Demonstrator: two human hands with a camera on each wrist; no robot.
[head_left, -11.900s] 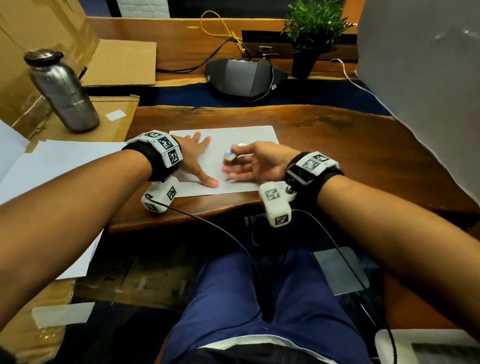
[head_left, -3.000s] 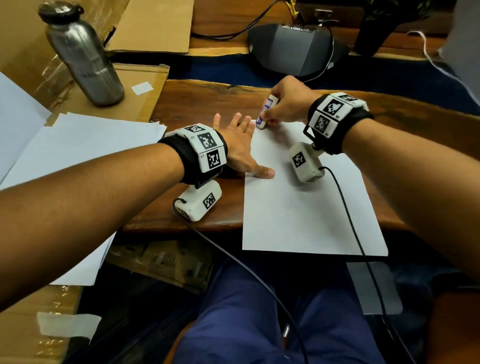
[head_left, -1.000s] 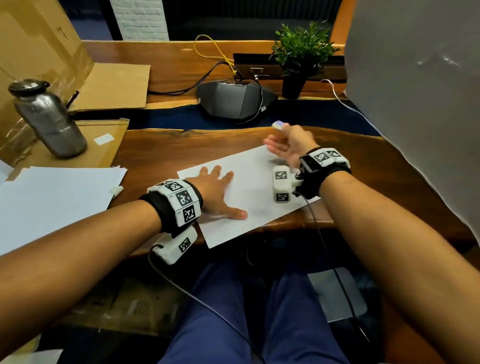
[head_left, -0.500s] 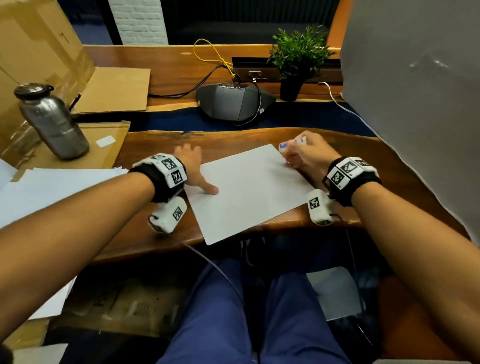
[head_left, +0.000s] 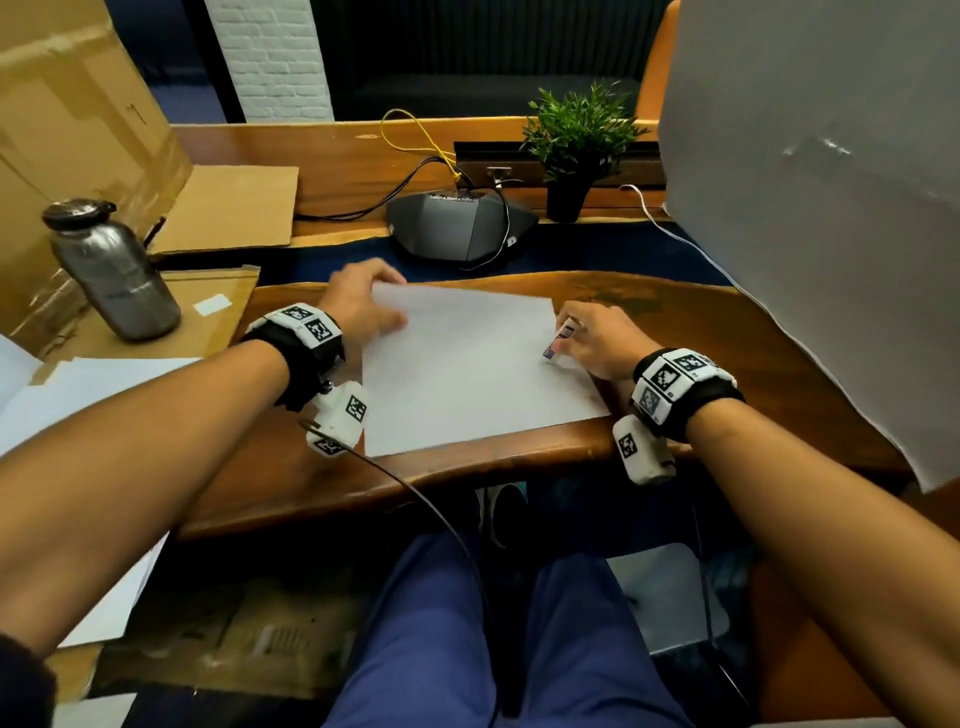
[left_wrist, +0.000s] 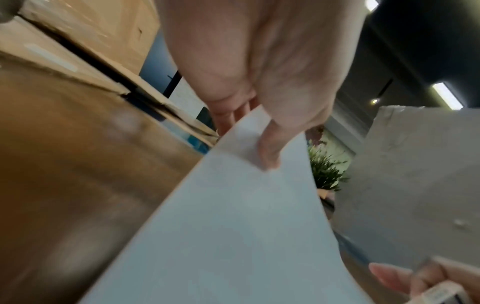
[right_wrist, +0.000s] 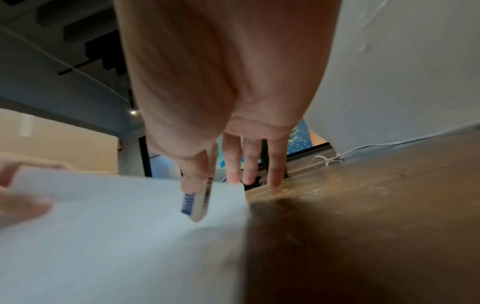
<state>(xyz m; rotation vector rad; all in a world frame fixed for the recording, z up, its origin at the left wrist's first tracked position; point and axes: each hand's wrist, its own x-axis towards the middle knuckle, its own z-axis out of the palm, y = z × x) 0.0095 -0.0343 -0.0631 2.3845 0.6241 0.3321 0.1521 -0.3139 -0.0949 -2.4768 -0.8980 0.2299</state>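
Brown wood makes up the counter (head_left: 675, 332), with a cardboard box (head_left: 78, 104), a steel bottle (head_left: 117, 275), a speakerphone (head_left: 457, 228) and a potted plant (head_left: 576, 140) ranged along its left side and far edge. A single sheet of white paper (head_left: 467, 374) lies slightly askew near the front edge.

The left grip (head_left: 358, 306) pinches the sheet's far-left corner. The right grip (head_left: 597, 338) pinches what looks like a small eraser (head_left: 558, 340) in a blue-printed sleeve, its lower end on the paper close to the right edge.

I judge the sheet to be very light, limp and easily creased. It would slide or buckle under rubbing unless it is held flat, so a corner or an edge is the place to take it, or a flat palm beside the rubbed spot. The eraser looks light, firm and grippy, and is best pinched on its sleeve, low down.

The head view gives the layout but hides both undersides. The left wrist view shows the thumb (left_wrist: 270, 148) on top of the corner with fingers (left_wrist: 228, 117) beneath it, so that corner appears raised off the wood. The right wrist view shows the eraser (right_wrist: 198, 203) tilted, held by thumb and forefinger. The other three fingers (right_wrist: 275, 170) are straight, with tips at the counter just past the sheet's right edge.
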